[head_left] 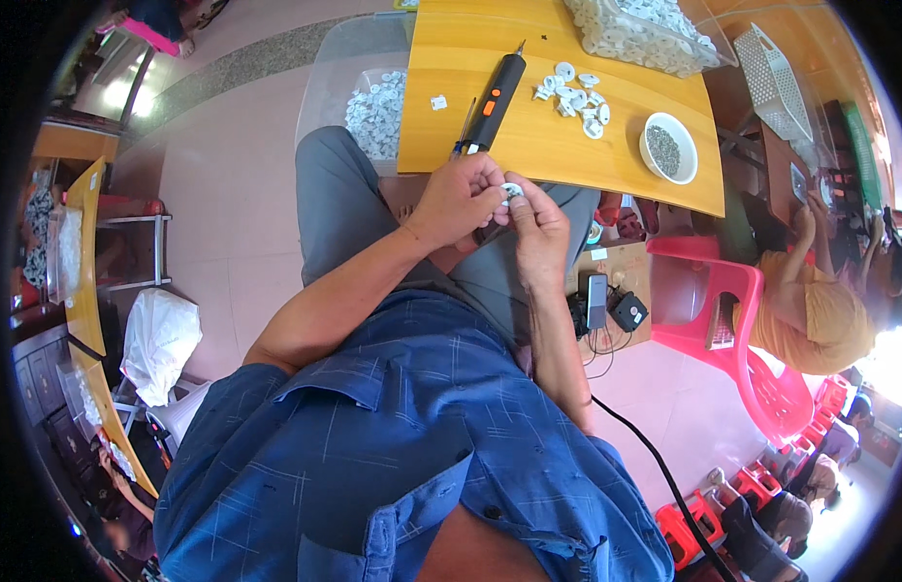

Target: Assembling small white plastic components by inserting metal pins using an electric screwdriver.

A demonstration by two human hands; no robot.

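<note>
A small round white plastic part (512, 188) is held over my lap, just off the near edge of the wooden table. My right hand (542, 233) pinches it between thumb and fingers. Closed at the same part, my left hand (459, 199) has thumb and fingertips on its left side; whether a screw is between them is too small to tell. Beyond my left hand lies a black electric screwdriver (499, 97) with orange buttons, tip pointing away. A thin-shafted tool (467, 124) lies alongside it. Several similar white parts (573, 97) are heaped to its right.
A white bowl of small metal screws (667, 148) stands near the table's right side. Clear tubs of white parts sit at the far right (645, 39) and left of the table (375, 112). Pink chair (708, 310), black cable (655, 451) and a seated person (810, 306) are at right.
</note>
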